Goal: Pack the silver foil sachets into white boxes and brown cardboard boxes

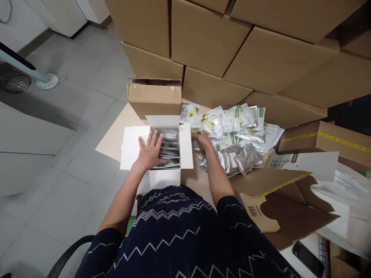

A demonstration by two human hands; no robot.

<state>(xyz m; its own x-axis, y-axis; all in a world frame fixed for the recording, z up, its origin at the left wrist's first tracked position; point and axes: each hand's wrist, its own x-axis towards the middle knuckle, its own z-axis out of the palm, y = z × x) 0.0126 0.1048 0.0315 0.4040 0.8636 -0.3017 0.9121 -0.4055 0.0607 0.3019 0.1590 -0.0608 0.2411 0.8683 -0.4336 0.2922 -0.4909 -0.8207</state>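
A white box [185,152] stands in front of me with its flaps folded out. Silver pouches [169,146] fill it in a row, standing on edge. My left hand [149,150] lies over the left side of the box, fingers spread, the fingertips on or just above the pouches. Just beyond the right flap, my right hand [201,139] is down at the near edge of a pile of white avocado-print packets [223,123]. Its fingers are mostly hidden, and I cannot tell whether they grip anything. Several loose silver pouches [239,159] lie right of that forearm.
A small brown carton [155,92] stands behind the white box. Large cardboard boxes [211,42] are stacked beyond the table. At the right are an opened carton [278,200], another carton with yellow tape [330,135] and a black phone [307,258]. A chair arm [69,255] is at lower left.
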